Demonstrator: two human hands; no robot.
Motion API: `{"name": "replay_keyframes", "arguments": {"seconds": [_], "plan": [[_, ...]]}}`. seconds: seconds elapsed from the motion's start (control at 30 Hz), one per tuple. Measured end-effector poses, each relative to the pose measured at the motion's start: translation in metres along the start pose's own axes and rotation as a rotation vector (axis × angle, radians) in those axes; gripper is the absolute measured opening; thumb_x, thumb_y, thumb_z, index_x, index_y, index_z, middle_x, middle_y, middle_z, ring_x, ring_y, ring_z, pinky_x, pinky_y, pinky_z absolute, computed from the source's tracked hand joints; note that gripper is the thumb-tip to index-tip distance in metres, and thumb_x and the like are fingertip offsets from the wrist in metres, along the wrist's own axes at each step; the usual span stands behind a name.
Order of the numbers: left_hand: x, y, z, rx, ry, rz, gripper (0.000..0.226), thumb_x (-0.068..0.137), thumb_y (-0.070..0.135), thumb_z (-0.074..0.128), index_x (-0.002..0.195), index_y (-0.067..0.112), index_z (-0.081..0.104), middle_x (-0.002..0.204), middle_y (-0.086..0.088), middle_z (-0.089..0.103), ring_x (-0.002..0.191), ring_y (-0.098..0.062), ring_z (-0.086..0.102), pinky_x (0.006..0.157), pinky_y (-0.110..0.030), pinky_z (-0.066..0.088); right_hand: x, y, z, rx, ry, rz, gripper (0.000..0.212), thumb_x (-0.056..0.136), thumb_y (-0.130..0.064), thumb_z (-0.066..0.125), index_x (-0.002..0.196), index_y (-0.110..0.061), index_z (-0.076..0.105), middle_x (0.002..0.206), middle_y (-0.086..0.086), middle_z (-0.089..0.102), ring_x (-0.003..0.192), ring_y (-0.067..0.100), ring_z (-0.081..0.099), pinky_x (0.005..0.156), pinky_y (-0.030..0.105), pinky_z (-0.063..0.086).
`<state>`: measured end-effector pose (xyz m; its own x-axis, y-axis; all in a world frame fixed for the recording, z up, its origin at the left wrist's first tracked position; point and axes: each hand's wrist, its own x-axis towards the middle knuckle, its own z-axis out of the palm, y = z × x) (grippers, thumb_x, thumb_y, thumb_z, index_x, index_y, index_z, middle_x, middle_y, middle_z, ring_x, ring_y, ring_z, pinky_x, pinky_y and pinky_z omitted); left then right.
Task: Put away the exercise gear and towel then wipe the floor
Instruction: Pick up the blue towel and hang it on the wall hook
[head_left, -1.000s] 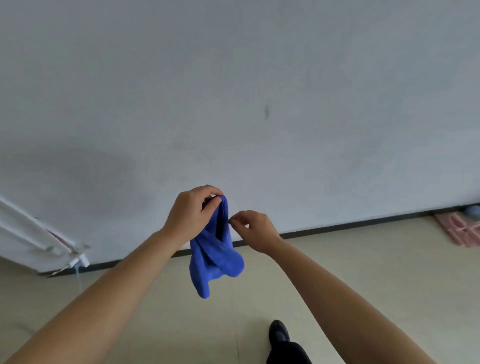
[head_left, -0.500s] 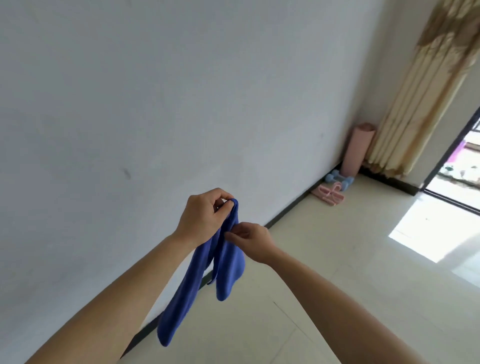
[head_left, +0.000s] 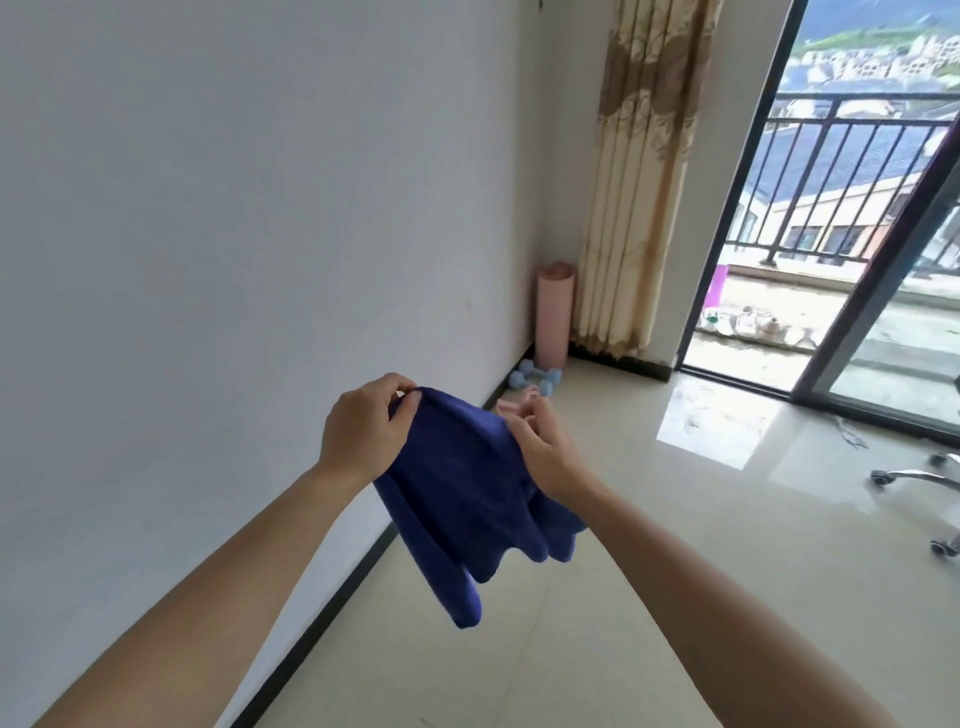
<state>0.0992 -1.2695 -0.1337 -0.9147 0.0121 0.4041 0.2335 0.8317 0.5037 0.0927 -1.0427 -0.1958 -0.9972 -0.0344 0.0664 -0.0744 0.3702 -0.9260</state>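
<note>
Towel (head_left: 457, 493) stretched side to side at frame centre, top edge pinched by left hand (head_left: 363, 436) and right hand (head_left: 545, 452), bulk hanging below both.

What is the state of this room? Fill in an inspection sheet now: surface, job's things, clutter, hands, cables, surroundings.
Surface: pale tiled floor, glossy, sunlit patch near the door.
Job's things: blue towel held in the air; rolled pink mat upright in the corner; light blue dumbbells on the floor beside it.
Clutter: chair base at right; small scrap on the floor.
Hands: left hand pinches the towel's top edge; right hand grips the towel alongside.
Cables: nothing seen.
Surroundings: white wall, curtain, glass balcony door.
</note>
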Motion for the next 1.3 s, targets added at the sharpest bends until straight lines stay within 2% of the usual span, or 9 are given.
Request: {"name": "replay_keyframes", "arguments": {"seconds": [0.07,0.2,0.4,0.63,0.8,0.9,1.07,1.17,1.3], "plan": [[0.039,0.016,0.029,-0.013,-0.010,0.025,0.015,0.098,0.029,0.056,0.100,0.022,0.068,0.069,0.018,0.058,0.067,-0.008,0.057,0.065,-0.022,0.043,0.036,0.008,-0.038,-0.048,0.005,-0.033,0.031,0.087,-0.068,0.057,0.097,-0.039,0.056,0.096,-0.008,0.066,0.089,0.013,0.064,0.078,0.037,0.056],[0.117,0.039,0.098,-0.046,-0.055,0.090,0.014,0.098,0.032,0.054,0.099,0.025,0.067,0.070,0.017,0.061,0.068,-0.009,0.059,0.067,-0.028,0.050,0.122,0.037,-0.101,-0.197,0.078,-0.140,0.023,0.096,-0.051,0.057,0.102,-0.034,0.071,0.094,-0.014,0.070,0.089,0.008,0.065,0.083,0.039,0.055],[0.261,0.054,0.214,-0.135,-0.152,0.153,0.020,0.097,0.042,0.055,0.094,0.027,0.067,0.063,0.012,0.060,0.063,-0.012,0.057,0.065,-0.031,0.050,0.281,0.071,-0.184,-0.341,0.282,-0.179,0.024,0.102,-0.042,0.050,0.106,-0.030,0.069,0.096,-0.011,0.069,0.092,0.013,0.063,0.083,0.034,0.051],[0.458,0.090,0.308,-0.206,-0.365,0.234,0.030,0.094,0.051,0.054,0.076,0.028,0.060,0.063,0.013,0.060,0.060,-0.006,0.056,0.058,-0.018,0.040,0.457,0.091,-0.290,-0.480,0.267,-0.079,0.024,0.105,-0.031,0.045,0.109,-0.019,0.065,0.094,-0.001,0.068,0.088,0.021,0.060,0.080,0.035,0.047],[0.584,0.118,0.380,-0.267,-0.509,0.282,0.023,0.094,0.048,0.058,0.085,0.028,0.066,0.070,0.008,0.066,0.065,-0.009,0.060,0.062,-0.027,0.049,0.571,0.123,-0.363,-0.432,0.339,-0.090,0.020,0.105,-0.020,0.045,0.106,-0.015,0.064,0.095,-0.004,0.063,0.090,0.015,0.056,0.074,0.011,0.037],[0.657,0.132,0.436,-0.321,-0.492,0.248,0.016,0.096,0.038,0.059,0.089,0.026,0.068,0.071,0.009,0.066,0.066,-0.007,0.059,0.063,-0.021,0.045,0.651,0.156,-0.395,-0.371,0.327,-0.094,0.022,0.104,-0.014,0.043,0.110,-0.017,0.064,0.101,-0.005,0.063,0.096,0.012,0.055,0.076,0.003,0.035],[0.788,0.154,0.525,-0.317,-0.403,0.151,0.016,0.095,0.034,0.062,0.085,0.024,0.069,0.074,0.005,0.067,0.066,-0.007,0.057,0.064,-0.018,0.045,0.803,0.202,-0.446,-0.330,0.172,-0.088,0.024,0.101,-0.027,0.044,0.109,-0.033,0.065,0.107,-0.017,0.065,0.102,0.007,0.057,0.088,0.025,0.042],[0.866,0.162,0.549,-0.224,-0.408,0.087,0.016,0.091,0.038,0.067,0.082,0.025,0.069,0.074,0.002,0.067,0.066,-0.009,0.057,0.064,-0.021,0.044,0.889,0.201,-0.478,-0.378,0.090,-0.158,0.022,0.093,-0.055,0.055,0.099,-0.038,0.068,0.095,-0.022,0.068,0.093,0.000,0.060,0.081,0.024,0.048],[0.961,0.162,0.550,-0.134,-0.354,0.047,0.012,0.090,0.037,0.068,0.087,0.025,0.071,0.083,0.003,0.069,0.079,-0.015,0.063,0.073,-0.028,0.050,1.009,0.175,-0.505,-0.498,0.036,-0.291,0.021,0.092,-0.056,0.058,0.095,-0.040,0.070,0.092,-0.019,0.068,0.089,0.006,0.062,0.082,0.033,0.053]]}}
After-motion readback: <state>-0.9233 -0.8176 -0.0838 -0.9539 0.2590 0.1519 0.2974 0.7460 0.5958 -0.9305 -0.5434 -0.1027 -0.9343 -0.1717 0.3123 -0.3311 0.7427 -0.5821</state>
